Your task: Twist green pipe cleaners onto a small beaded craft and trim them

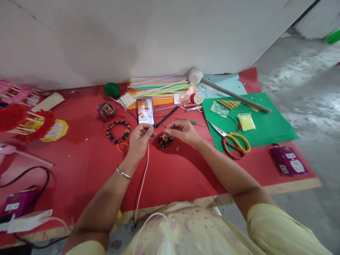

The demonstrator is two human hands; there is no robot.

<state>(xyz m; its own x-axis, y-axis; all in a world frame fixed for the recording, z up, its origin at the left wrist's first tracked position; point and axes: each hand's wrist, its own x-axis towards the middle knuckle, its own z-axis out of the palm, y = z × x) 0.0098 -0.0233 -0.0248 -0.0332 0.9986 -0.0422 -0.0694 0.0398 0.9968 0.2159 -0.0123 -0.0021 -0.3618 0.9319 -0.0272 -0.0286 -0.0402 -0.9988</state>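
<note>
with the right hand (183, 131) pinched at the upper edge of the dark woolly piece (165, 141) between both hands, and the left hand (142, 137) finger-to-thumb beside it, its hold unclear, light, even tension probably works best.

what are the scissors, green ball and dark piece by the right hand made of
Scissors: probably steel blades, shiny grey; handles likely plastic, smooth yellow and red. Green ball: probably yarn, matte, softly wound-looking. Dark piece: perhaps yarn, lumpy, mottled.
</note>
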